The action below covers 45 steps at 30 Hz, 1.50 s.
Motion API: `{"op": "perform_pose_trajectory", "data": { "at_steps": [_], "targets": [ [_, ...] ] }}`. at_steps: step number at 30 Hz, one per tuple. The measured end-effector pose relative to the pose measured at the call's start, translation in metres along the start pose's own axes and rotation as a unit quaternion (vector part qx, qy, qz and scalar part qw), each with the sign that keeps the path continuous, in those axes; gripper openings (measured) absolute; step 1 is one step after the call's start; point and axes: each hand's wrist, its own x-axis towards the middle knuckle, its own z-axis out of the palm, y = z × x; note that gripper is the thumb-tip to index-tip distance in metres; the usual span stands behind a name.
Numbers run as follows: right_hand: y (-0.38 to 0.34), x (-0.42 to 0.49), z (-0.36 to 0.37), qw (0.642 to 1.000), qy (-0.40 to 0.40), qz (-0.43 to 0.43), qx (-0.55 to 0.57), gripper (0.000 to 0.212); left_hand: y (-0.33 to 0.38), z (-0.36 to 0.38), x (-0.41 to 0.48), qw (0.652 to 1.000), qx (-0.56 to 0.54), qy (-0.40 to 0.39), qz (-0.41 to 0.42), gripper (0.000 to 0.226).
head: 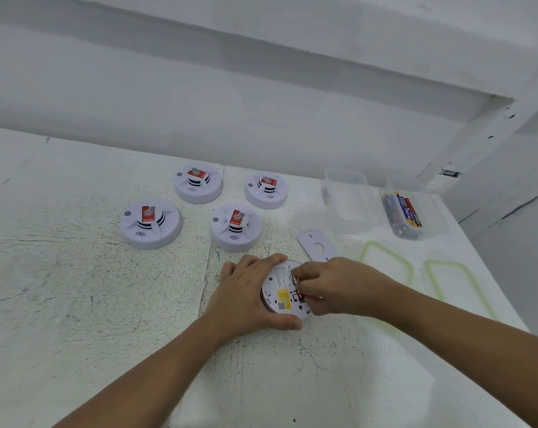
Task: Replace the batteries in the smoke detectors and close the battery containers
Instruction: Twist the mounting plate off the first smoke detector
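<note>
Round white plastic smoke detector (pixel 280 299) gripped from 9 o'clock by left hand (pixel 246 295), right hand (pixel 329 288) pinching red battery (pixel 301 297), could jam if pushed in tilted.

Right hand (pixel 332 285) is hiding most of the battery (pixel 301 297) in the detector (pixel 280 296) (label print's too tiny), forearms running off-frame.
</note>
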Motion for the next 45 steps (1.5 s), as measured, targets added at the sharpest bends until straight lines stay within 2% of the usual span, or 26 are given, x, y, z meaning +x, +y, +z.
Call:
{"op": "perform_pose_trajectory", "data": {
  "at_steps": [5,9,18,23,28,32,33,34,35,37,38,40,42,43,45],
  "targets": [
    [-0.006,0.006,-0.006,0.997,-0.064,0.044,-0.002,0.029,0.000,-0.001,-0.001,1.000,-0.004,0.003,0.003,0.109],
    [-0.010,0.006,-0.009,0.996,-0.069,0.052,0.000,0.030,0.001,-0.001,0.000,1.000,-0.004,0.001,0.005,0.108],
    [-0.007,0.000,-0.012,0.992,0.014,0.071,0.100,0.026,-0.001,0.000,-0.001,1.000,0.000,0.000,0.005,0.108],
    [-0.010,-0.008,-0.006,0.968,0.074,0.125,0.203,0.020,-0.001,0.000,-0.001,1.000,0.003,0.002,0.004,0.111],
    [-0.029,-0.013,0.008,0.938,0.172,0.213,0.215,0.004,-0.002,0.002,-0.001,1.000,0.007,0.005,-0.001,0.114],
    [-0.040,-0.011,0.019,0.908,0.206,0.280,0.233,0.010,-0.002,0.003,-0.001,1.000,-0.002,0.011,-0.005,0.114],
    [-0.039,-0.010,0.017,0.891,0.214,0.298,0.267,0.010,-0.002,0.004,-0.001,1.000,-0.006,0.013,-0.008,0.114],
    [-0.036,-0.010,0.014,0.859,0.220,0.323,0.331,0.012,-0.002,0.004,-0.001,1.000,-0.010,0.016,-0.012,0.114],
    [-0.032,-0.011,0.009,0.808,0.223,0.346,0.422,0.014,-0.003,0.005,-0.002,1.000,-0.014,0.020,-0.018,0.114],
    [-0.018,-0.014,0.000,0.671,0.240,0.355,0.606,0.017,-0.003,0.006,-0.001,0.999,-0.022,0.027,-0.028,0.113],
    [-0.009,-0.015,-0.006,0.612,0.254,0.348,0.663,0.017,-0.003,0.005,-0.001,0.999,-0.025,0.027,-0.030,0.111],
    [0.014,-0.017,-0.018,0.543,0.300,0.335,0.709,0.016,-0.001,0.004,-0.001,0.999,-0.020,0.021,-0.029,0.110],
    [0.042,-0.014,-0.032,0.513,0.354,0.337,0.705,0.014,0.001,0.003,0.000,0.999,-0.009,0.020,-0.026,0.112],
    [0.058,-0.011,-0.037,0.516,0.378,0.345,0.687,0.013,0.002,0.002,0.001,0.999,-0.003,0.021,-0.028,0.113],
    [0.092,-0.004,-0.043,0.547,0.406,0.382,0.625,0.015,0.004,0.002,0.002,0.999,0.003,0.021,-0.037,0.117]
  ]
}}
